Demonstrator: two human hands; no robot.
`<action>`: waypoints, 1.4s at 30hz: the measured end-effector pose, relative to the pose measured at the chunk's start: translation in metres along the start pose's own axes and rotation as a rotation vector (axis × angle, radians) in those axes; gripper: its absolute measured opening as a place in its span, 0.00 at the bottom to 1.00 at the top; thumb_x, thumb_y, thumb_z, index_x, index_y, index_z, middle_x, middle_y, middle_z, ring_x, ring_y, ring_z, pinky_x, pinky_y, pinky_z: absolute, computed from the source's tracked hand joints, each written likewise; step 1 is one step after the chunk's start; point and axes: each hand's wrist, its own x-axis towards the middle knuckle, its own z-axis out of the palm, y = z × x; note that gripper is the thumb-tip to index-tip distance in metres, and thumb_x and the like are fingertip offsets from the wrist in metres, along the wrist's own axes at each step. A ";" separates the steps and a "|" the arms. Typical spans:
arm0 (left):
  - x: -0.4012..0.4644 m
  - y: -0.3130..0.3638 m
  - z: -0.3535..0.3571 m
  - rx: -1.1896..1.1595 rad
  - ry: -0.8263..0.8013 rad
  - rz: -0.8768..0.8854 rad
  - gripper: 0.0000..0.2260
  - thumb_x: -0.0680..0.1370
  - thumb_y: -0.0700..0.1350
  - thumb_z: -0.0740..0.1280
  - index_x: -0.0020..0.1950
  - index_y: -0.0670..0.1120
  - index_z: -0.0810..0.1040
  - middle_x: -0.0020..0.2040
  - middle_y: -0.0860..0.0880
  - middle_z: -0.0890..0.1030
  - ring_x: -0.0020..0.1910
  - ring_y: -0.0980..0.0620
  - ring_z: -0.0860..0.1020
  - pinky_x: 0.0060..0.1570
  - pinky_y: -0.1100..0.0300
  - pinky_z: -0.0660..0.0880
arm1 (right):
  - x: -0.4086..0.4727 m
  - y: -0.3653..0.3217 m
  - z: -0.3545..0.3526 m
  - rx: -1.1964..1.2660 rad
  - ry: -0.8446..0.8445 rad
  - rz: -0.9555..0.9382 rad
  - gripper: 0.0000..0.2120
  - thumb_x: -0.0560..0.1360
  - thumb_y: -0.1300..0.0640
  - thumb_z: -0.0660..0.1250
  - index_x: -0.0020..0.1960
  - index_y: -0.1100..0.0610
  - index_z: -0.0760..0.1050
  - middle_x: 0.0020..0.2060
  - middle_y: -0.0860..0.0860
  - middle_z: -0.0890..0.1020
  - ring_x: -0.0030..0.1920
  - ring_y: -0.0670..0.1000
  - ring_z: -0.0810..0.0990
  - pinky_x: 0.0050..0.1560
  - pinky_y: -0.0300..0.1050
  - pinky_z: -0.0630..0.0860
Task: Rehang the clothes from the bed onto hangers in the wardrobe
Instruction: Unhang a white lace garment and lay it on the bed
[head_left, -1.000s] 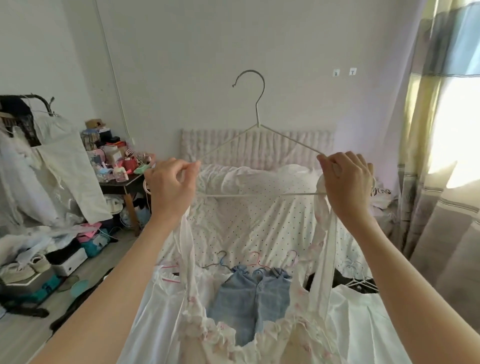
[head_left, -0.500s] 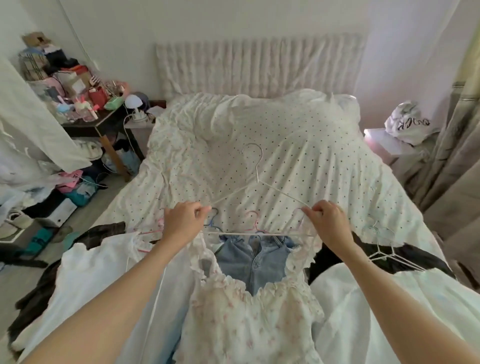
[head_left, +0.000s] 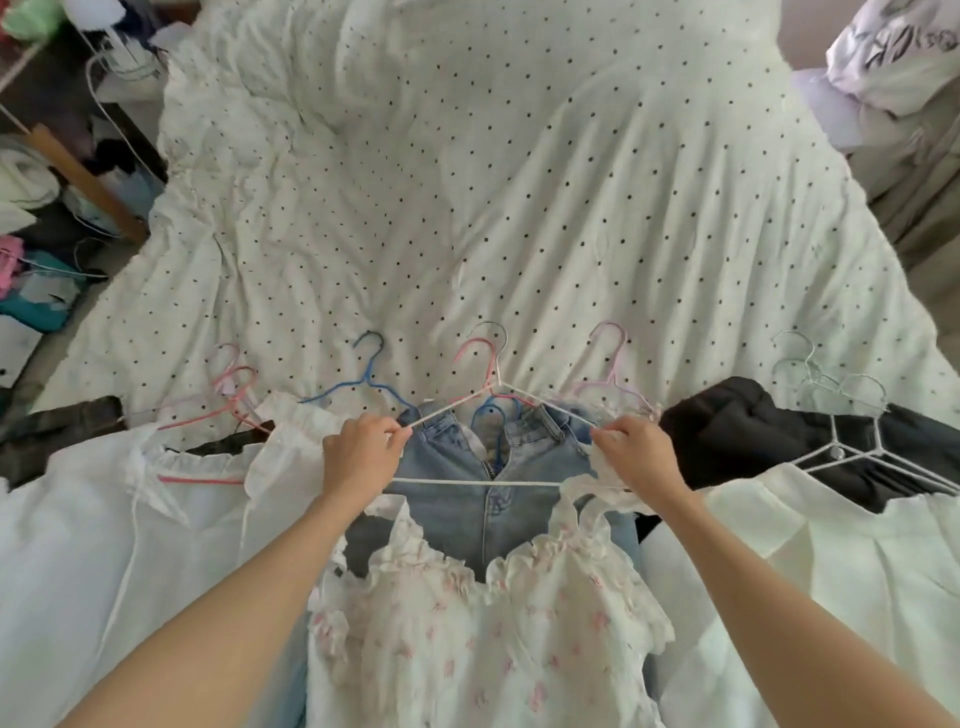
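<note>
A white wire hanger (head_left: 475, 482) lies low over the foot of the bed with a frilly floral top (head_left: 467, 618) strung on it by its straps. My left hand (head_left: 358, 454) pinches the hanger's left arm together with a strap. My right hand (head_left: 631, 452) pinches the right arm and the other strap. Beneath the hanger lie blue jeans (head_left: 493, 457) on coloured hangers. A white blouse (head_left: 130, 519) on a pink hanger lies to the left, and a white skirt (head_left: 831, 571) to the right.
The polka-dot duvet (head_left: 493, 182) covers the bed. Black clothing (head_left: 753, 436) and white hangers (head_left: 836, 436) lie at the right. A cluttered table and floor items (head_left: 52, 182) crowd the left side. A printed bag (head_left: 893, 57) sits top right.
The hanger with the floral top has come down from chest height in front of the wall to just above the clothes on the bed. Both hands keep their hold.
</note>
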 end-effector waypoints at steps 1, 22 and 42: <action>0.001 -0.003 0.010 0.016 -0.016 -0.005 0.11 0.79 0.52 0.61 0.45 0.48 0.80 0.48 0.46 0.78 0.50 0.43 0.75 0.47 0.51 0.70 | 0.002 0.007 0.009 -0.017 -0.003 -0.004 0.11 0.75 0.57 0.64 0.41 0.64 0.79 0.38 0.57 0.81 0.41 0.56 0.78 0.44 0.49 0.72; -0.150 -0.012 -0.015 -0.035 -0.118 0.162 0.31 0.74 0.60 0.46 0.73 0.47 0.63 0.74 0.44 0.61 0.74 0.41 0.57 0.69 0.42 0.54 | -0.156 0.016 0.002 -0.010 0.149 -0.072 0.28 0.76 0.48 0.63 0.72 0.56 0.62 0.72 0.54 0.64 0.73 0.55 0.60 0.73 0.57 0.55; -0.427 0.031 -0.020 0.048 -0.432 0.698 0.30 0.74 0.58 0.44 0.76 0.52 0.53 0.77 0.51 0.50 0.75 0.52 0.42 0.72 0.54 0.38 | -0.541 0.094 0.034 -0.105 0.352 0.304 0.37 0.72 0.34 0.42 0.74 0.53 0.58 0.73 0.53 0.62 0.74 0.54 0.57 0.72 0.54 0.44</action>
